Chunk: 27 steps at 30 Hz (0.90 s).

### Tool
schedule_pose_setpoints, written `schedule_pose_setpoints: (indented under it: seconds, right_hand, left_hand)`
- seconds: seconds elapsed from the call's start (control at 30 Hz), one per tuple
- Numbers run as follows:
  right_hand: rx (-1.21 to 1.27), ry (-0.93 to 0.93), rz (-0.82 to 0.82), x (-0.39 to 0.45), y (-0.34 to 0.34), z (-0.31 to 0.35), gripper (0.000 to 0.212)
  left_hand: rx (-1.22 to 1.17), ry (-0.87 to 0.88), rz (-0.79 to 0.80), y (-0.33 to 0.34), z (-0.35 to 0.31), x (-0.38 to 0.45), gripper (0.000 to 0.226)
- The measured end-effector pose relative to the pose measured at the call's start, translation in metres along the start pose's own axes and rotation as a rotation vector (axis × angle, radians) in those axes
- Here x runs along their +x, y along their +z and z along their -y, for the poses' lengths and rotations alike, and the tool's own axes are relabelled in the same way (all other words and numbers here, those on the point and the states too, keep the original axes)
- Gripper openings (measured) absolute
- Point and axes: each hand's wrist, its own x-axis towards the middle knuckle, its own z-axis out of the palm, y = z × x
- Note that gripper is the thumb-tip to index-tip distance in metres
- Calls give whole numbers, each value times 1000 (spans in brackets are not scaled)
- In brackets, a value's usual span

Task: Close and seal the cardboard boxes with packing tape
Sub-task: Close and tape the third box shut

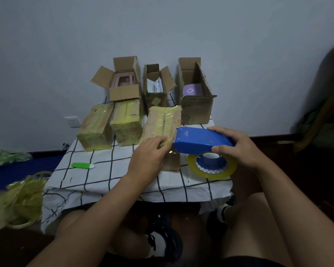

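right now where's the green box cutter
In the head view, the green box cutter lies on the checked tablecloth at the table's left front, left of the left hand and nearer than the taped boxes.

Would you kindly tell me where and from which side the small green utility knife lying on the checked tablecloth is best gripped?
I would pinch the small green utility knife across its green body, coming straight down from above. It lies flat on the checked tablecloth with bare cloth around it, long axis running left to right, so thumb and finger fit its two long sides. The white tip on the right is probably the blade end, best avoided.
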Motion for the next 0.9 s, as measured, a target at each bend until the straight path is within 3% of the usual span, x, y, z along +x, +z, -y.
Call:
schedule_pose_setpoints:
  seconds: [0.3,0.53,0.7,0.9]
  right_hand:
    - [-76,-9,35,-15,-40,-2,50]
    - [-333,-2,183,8,-39,23,59]
    - [-402,-15,260,27,-38,51,31]
    - [-575,7,329,47,-38,83,29]
  left_hand:
    - [46,-5,-5,-2,-5,3,31]
    - [80,52,-23,-6,-8,3,47]
    - [54,45,-42,-3,-8,7,45]
    - [41,48,-49,1,-6,9,45]
